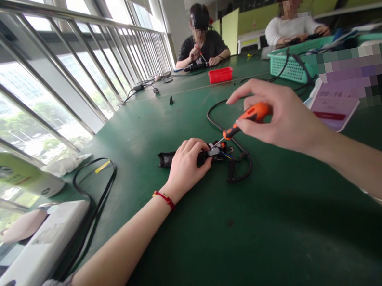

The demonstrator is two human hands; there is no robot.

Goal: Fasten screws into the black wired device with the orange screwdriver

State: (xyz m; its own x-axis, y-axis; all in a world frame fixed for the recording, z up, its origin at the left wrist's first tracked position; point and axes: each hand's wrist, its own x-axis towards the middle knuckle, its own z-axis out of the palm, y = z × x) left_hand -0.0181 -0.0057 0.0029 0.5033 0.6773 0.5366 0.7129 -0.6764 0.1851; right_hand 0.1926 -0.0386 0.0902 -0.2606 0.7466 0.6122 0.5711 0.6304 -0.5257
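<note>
My left hand (189,163) is closed over a black corded electric tool (167,159) that lies on the green table. Part of the tool is covered by my fingers. At its right end the housing appears opened, with small blue and yellow wires and a grey part showing. My right hand (274,114) grips an orange-and-black screwdriver (245,119) between thumb and fingers. Its shaft slants down to the left, and the tip reaches the exposed end of the tool, close to my left fingertips. I cannot tell whether the tip sits in a screw.
The tool's black cord (248,165) loops to its right. Farther back are a red tray (221,75), a green basket (290,68) and a lit phone or tablet (334,104). A bottle (13,172) and white box (42,241) stand left. Two people sit across the table.
</note>
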